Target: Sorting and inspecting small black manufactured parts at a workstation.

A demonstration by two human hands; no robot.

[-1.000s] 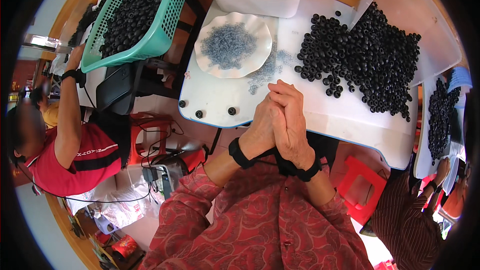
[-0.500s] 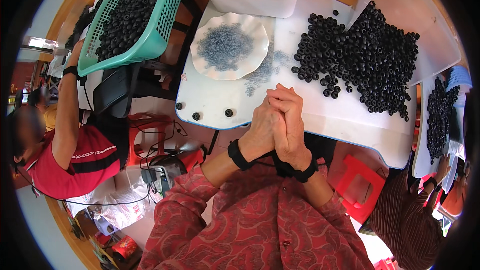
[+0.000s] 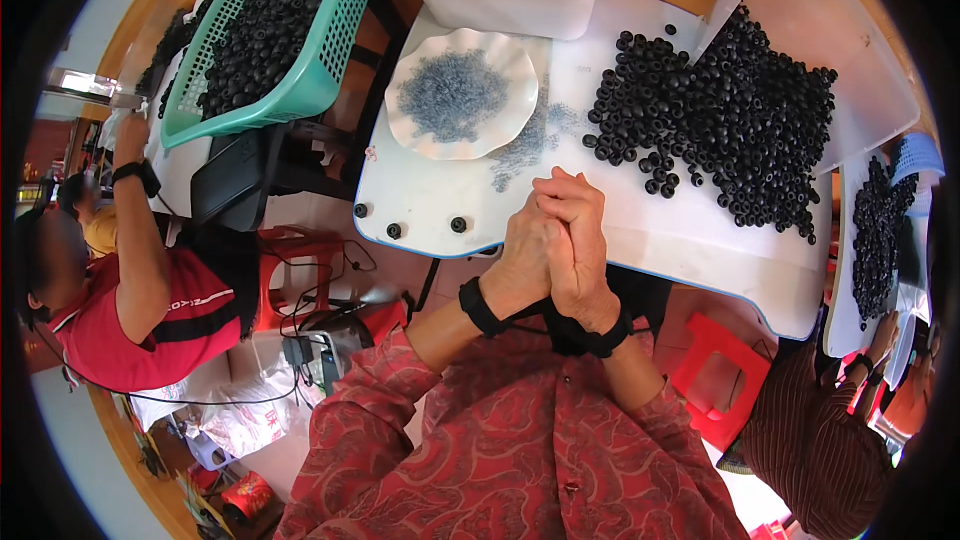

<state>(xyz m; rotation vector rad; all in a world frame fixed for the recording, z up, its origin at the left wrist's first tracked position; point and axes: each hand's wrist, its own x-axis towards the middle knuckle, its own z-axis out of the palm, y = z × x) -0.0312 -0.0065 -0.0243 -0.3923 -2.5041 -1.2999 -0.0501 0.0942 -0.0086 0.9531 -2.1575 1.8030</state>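
Note:
My left hand (image 3: 520,262) and my right hand (image 3: 580,270) are clasped together at the table's front edge, fingers closed round each other. No object shows in either; the space between the palms is hidden. Ahead of them, small bluish translucent pieces (image 3: 452,93) fill the middle of a white wavy-edged plate (image 3: 517,125), and more lie loose beside it. A big pile of small black ring-shaped parts (image 3: 760,115) spreads on the white table (image 3: 640,210) to the right. A few single black parts (image 3: 459,225) sit along the front left edge.
A white tub (image 3: 510,8) of black parts stands at the back. At left is a green basket (image 3: 322,90) of black parts. A clear plastic bin (image 3: 865,70) lies tipped behind the pile. Co-workers sit left and right; a red stool (image 3: 715,370) is below the table.
My clasped hands stay where they were. The view has shifted very slightly. At left, the co-worker's raised arm has moved a little.

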